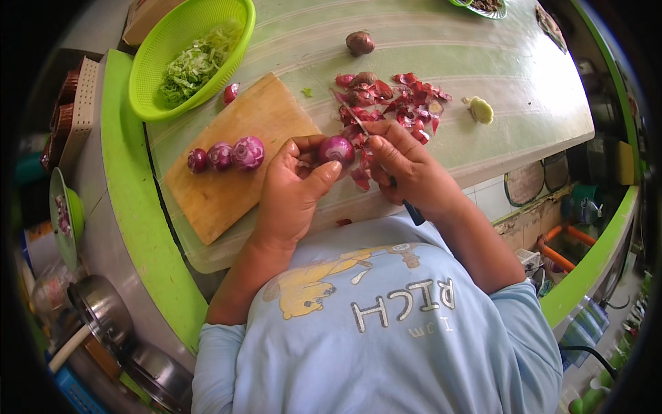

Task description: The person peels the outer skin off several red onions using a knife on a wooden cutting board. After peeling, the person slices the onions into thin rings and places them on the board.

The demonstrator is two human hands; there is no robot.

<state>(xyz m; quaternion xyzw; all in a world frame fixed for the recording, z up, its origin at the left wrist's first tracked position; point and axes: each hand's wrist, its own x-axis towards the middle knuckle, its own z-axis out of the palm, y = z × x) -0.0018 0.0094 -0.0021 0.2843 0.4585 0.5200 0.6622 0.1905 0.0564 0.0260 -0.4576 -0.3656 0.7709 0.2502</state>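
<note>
Between the thumb and fingers of my left hand is a peeled red onion. My right hand grips a knife with a dark handle, its thin blade pointing up and away over the scraps. Beyond the hands, a pile of red onion skins lies on the table. To the left, three peeled red onions sit in a row on a wooden cutting board. An unpeeled onion rests farther back, and another brownish one is partly covered by skins.
A lime-green plastic colander of shredded green vegetable stands at the far left. Right of the skins lies a pale green vegetable piece. The table has its edge near my body. Steel pots and a plate are on the left-hand counter.
</note>
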